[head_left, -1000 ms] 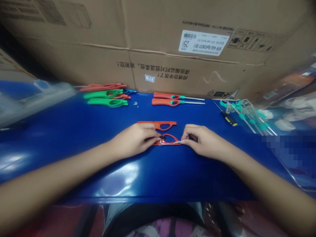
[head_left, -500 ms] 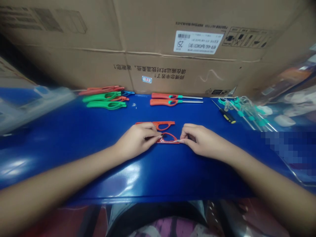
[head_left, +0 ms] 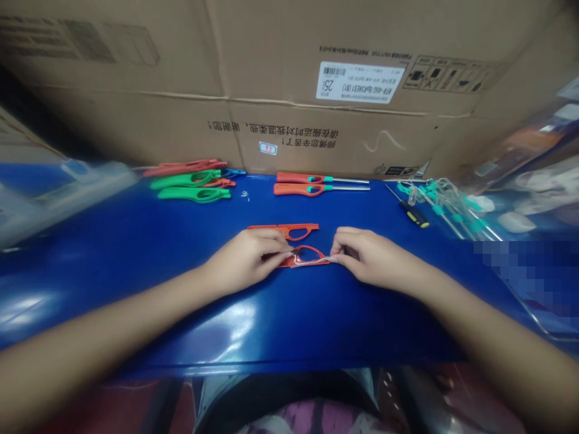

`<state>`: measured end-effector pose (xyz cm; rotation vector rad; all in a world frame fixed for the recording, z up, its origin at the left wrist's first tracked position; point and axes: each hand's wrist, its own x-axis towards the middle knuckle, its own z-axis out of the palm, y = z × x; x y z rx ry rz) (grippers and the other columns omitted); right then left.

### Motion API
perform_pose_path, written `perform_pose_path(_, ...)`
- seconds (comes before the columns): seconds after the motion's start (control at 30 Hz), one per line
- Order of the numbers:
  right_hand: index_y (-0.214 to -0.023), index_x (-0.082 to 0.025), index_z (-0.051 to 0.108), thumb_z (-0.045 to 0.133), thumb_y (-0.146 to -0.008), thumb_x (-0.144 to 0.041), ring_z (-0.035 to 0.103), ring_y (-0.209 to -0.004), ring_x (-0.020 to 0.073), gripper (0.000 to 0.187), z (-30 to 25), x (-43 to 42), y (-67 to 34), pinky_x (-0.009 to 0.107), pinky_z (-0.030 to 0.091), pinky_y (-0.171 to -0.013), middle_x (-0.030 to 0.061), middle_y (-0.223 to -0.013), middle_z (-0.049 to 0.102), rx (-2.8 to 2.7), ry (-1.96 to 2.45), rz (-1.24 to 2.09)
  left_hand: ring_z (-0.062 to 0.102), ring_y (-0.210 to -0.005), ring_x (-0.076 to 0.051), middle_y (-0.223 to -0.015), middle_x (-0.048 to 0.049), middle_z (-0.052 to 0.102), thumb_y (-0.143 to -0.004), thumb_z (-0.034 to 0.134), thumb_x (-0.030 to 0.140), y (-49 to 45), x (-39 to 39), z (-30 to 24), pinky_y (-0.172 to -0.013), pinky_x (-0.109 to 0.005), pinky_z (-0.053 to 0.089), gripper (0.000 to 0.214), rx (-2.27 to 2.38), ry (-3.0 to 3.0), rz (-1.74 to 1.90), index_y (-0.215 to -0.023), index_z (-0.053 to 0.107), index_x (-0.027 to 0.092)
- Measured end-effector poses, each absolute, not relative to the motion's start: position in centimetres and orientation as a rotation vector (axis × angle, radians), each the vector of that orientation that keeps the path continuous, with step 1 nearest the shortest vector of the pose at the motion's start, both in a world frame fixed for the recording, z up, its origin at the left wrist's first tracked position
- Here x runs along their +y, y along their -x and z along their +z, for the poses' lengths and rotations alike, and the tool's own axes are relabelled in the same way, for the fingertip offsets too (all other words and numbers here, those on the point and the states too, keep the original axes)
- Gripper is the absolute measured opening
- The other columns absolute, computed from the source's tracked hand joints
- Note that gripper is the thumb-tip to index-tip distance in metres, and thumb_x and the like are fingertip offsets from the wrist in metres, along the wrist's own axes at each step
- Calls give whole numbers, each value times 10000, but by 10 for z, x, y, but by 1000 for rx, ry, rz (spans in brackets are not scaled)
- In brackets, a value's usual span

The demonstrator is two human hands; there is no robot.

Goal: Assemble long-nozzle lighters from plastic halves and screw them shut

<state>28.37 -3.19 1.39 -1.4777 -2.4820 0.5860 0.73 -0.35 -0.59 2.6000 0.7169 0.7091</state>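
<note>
An orange lighter shell half (head_left: 312, 256) lies on the blue table (head_left: 289, 319), with a thin clear tube running along its inside. My left hand (head_left: 246, 259) pinches its left end with fingers pressed together. My right hand (head_left: 373, 258) pinches the tube at the shell's right end. A second orange shell half (head_left: 289, 229) lies flat just behind, touching neither hand's grip.
Two assembled orange lighters (head_left: 316, 183) with metal nozzles lie at the back centre. Green and orange shell halves (head_left: 192, 179) are piled at the back left. A black-and-yellow screwdriver (head_left: 409, 211) and teal-tipped tube parts (head_left: 446, 202) lie at the right. A cardboard box (head_left: 289, 84) walls the back.
Both hands stay on the orange shell; the clear tube looks seated slightly differently along it. The view has shifted a little.
</note>
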Motion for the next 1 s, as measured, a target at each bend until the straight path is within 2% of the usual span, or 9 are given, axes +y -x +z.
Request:
perform_pose_path(0.6, -838, -195, 609, 599, -943, -193, 587, -792, 166, 106, 18, -33, -283, 283, 398, -698, 36, -913, 660, -2492, 1499, 618, 714, -872, -178, -947, -56, 742, -1022, 549, 227, -8, -4, -16, -814, -292, 582, 208, 748, -2765, 761, -956, 729, 147)
perform_pose_path(0.8, -852, -195, 608, 588, -950, -197, 591, -825, 175, 100, 20, -33, -281, 288, 402, -713, 34, -925, 662, -2500, 1515, 624, 730, -856, -208, -928, -51, 755, -1055, 474, 288, -8, -6, -10, -759, -328, 575, 322, 799, -3017, 710, -901, 729, 164)
perform_pose_path(1.0, -863, -200, 604, 575, -954, -194, 595, -837, 176, 95, 20, -33, -282, 294, 407, -723, 29, -939, 661, -2508, 1513, 623, 736, -879, -204, -971, -44, 770, -1053, 480, 268, -9, -6, -13, -795, -334, 584, 281, 775, -3044, 815, -952, 721, 164)
